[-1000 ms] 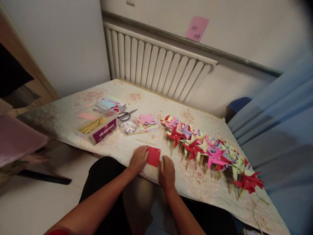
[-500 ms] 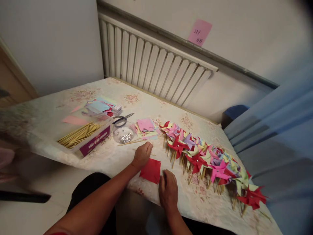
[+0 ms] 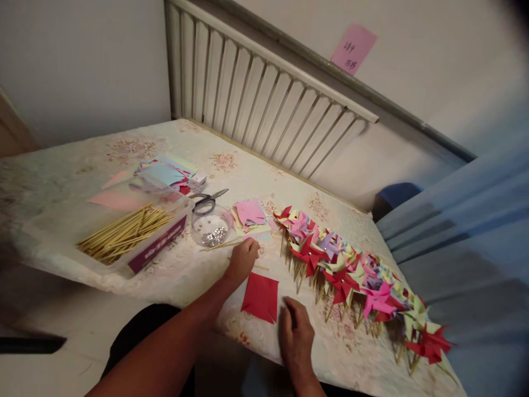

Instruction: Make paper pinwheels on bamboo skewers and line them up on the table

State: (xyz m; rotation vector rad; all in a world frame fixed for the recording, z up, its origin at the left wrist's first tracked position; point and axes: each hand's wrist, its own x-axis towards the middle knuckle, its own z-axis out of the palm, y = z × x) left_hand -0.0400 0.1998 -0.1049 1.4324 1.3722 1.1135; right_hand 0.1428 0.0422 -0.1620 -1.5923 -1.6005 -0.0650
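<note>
Since a second ago the left hand [image 3: 243, 259] has left the flat red paper square [image 3: 260, 296] and gone up the worktop [image 3: 173, 143] to a thin wooden stick [image 3: 261, 268] lying just beyond the square; the right hand [image 3: 296, 334] has slid back toward the near edge.

In the head view the left hand is curled, fingertips down at the stick's end; whether it already pinches the stick I cannot tell, as the knuckles hide it. The right hand lies loosely bent, holding nothing, its fingertips touching or just beside the square's right corner. The square lies flat near the worktop's front edge, between the two hands.

A long row of coloured paper pinwheels on sticks [image 3: 351, 270] runs along the right side, close to that edge. Beyond the left hand stand a clear round dish of silver pins [image 3: 211, 227], grey-handled scissors [image 3: 206, 199], a stack of cut coloured papers [image 3: 250, 212] and a clear box of wooden sticks [image 3: 128, 234]. Bare flowered cloth stays open at the far left.
</note>
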